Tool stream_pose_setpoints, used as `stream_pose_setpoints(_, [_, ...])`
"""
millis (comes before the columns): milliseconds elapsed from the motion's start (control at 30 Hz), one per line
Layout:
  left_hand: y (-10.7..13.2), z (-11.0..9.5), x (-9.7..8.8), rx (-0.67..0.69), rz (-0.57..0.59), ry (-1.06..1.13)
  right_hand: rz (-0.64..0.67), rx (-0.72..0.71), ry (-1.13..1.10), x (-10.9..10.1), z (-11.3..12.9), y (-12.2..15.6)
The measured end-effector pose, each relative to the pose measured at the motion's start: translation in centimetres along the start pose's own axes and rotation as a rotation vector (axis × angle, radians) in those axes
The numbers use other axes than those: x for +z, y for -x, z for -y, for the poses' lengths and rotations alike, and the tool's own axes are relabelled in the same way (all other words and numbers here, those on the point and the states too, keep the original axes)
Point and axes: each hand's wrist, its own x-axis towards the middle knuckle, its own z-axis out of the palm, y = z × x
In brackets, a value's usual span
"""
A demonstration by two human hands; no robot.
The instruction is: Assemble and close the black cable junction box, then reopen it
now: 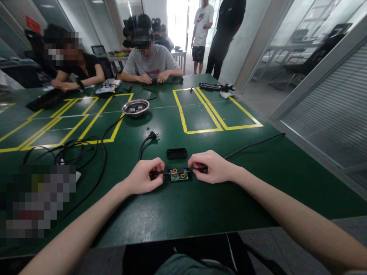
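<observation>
A small green circuit board point(176, 177) with copper-wound coils sits in an open black case on the green table, a black cable leaving each end. My left hand point(146, 175) pinches the cable at the board's left end. On the right, my right hand point(210, 167) grips the other black cable point(255, 143) close to the case, its fingers curled. Just beyond the board lies a black plastic cover point(176, 153), its hollow side up. A two-pin plug point(153, 135) rests past my left hand, with its cord running back toward that hand.
A metal bowl point(135, 108) with small metal parts stands farther off. Coiled black cables point(77, 151) lie at left beside a blurred-out patch. Yellow tape point(203, 130) marks rectangles on the table. Across it, two people sit working; a black tool point(213, 87) lies at the far right.
</observation>
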Motion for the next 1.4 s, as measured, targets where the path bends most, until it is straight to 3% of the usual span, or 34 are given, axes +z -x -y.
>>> stream_pose_setpoints(267, [-0.1, 0.4, 0.4, 0.006, 0.042, -0.017, 0.012, 0.006, -0.022, 0.3, -0.3, 0.1])
stream_pose_setpoints(433, [-0.1, 0.4, 0.2, 0.076, 0.050, -0.094, 0.032, 0.003, -0.026, 0.2, -0.2, 0.0])
stream_pose_setpoints(667, [-0.2, 0.1, 0.0, 0.130, 0.088, -0.152, 0.046, 0.096, -0.001, 0.6, -0.5, -0.4])
stream_pose_setpoints(833, [-0.2, 0.2, 0.0, 0.128, 0.105, -0.152, -0.007, 0.171, 0.065, 1.2, -0.6, -0.4])
stream_pose_setpoints(1133, [-0.2, 0.0, -0.1, 0.111, 0.130, -0.141, 0.019, 0.260, 0.231, 2.4, 0.4, -0.9])
stream_pose_setpoints(1400, [-0.1, -0.4, -0.2, 0.080, 0.166, -0.168, 0.013, 0.265, 0.306, 2.6, 0.6, -1.0])
